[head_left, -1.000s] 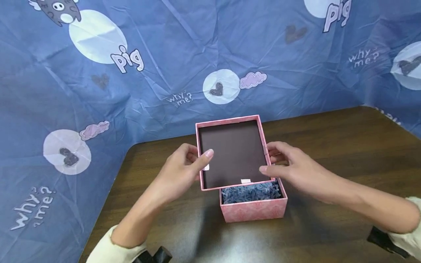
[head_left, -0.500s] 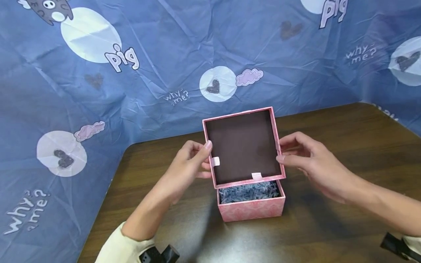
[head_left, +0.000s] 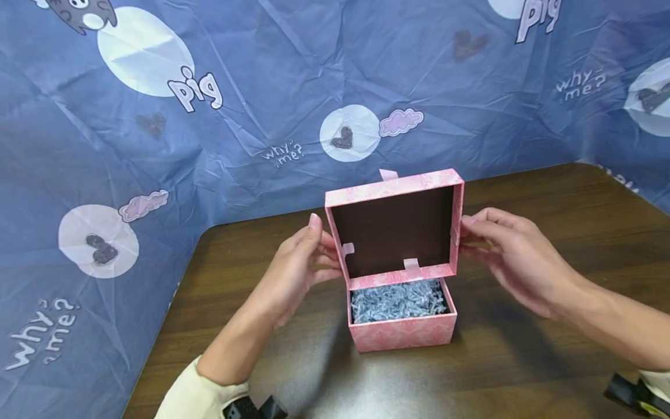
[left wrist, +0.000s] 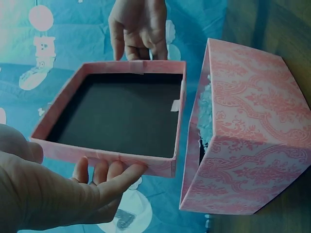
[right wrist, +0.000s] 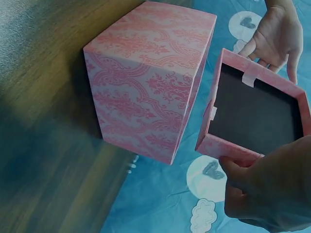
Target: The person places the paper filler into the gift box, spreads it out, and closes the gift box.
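Observation:
A pink patterned box lid (head_left: 395, 233) with a dark inner face is held up over the back of a matching open box (head_left: 403, 334), its inside turned toward me. My left hand (head_left: 295, 265) supports the lid's left side with its fingers, thumb raised off the rim. On the opposite side my right hand (head_left: 515, 256) pinches the lid's edge between thumb and curled fingers. Blue-grey paper shreds (head_left: 398, 301) fill the box. Small pale ribbon tabs (head_left: 412, 267) show at the lid's walls. In the left wrist view the lid (left wrist: 121, 111) stands apart from the box (left wrist: 257, 107).
The box stands on a dark brown wooden table (head_left: 549, 233). Behind and to the left hangs a blue printed cloth (head_left: 251, 75). Black wrist cameras (head_left: 251, 407) sit at both cuffs.
The lid has shifted right and tipped its top edge toward me, showing more shreds and its patterned outer wall. My left thumb has come off the rim. The box has stayed put.

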Motion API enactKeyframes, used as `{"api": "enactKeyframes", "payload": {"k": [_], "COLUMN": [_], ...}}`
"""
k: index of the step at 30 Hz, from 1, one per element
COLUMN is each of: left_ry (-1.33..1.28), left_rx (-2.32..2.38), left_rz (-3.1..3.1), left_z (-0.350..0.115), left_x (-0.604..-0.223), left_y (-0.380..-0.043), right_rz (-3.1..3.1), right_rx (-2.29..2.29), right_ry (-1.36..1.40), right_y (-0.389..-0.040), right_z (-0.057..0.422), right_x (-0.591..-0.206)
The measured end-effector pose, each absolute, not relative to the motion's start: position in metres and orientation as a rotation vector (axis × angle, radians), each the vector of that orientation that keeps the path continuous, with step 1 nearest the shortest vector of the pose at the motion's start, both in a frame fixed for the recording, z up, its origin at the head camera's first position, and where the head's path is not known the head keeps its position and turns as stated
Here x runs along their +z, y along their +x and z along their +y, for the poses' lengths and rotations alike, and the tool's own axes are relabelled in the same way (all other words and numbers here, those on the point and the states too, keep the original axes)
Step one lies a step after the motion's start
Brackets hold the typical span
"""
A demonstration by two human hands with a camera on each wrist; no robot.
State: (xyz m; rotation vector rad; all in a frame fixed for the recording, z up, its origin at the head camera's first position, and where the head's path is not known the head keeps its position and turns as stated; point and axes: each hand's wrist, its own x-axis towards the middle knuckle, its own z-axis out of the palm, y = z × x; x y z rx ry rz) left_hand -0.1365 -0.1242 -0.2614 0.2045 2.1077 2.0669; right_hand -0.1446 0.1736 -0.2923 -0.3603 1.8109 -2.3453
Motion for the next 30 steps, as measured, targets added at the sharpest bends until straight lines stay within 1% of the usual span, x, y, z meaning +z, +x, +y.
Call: {"api": "enactKeyframes", "payload": {"k": [11,24,30], "left_ry": [0.232,0.305,0.325], "left_rx": [2.122,2.102,2.070], "left_rz": [2.058,2.179,2.206], "left_z": [-0.127,-0.132,-0.136], "left_x": [-0.267,-0.267,-0.267], "left_y": [-0.140,-0.137,-0.135], "right_rz": [1.857,1.845,1.890], "right_rx": [-2.350,-2.288,-2.262], "right_ry": [-0.393,-0.500,-0.463], "right_y": [-0.145,-0.146,-0.148], "right_z": [0.170,0.173,0.177], "right_x": [-0.292,-0.287,-0.288]}}
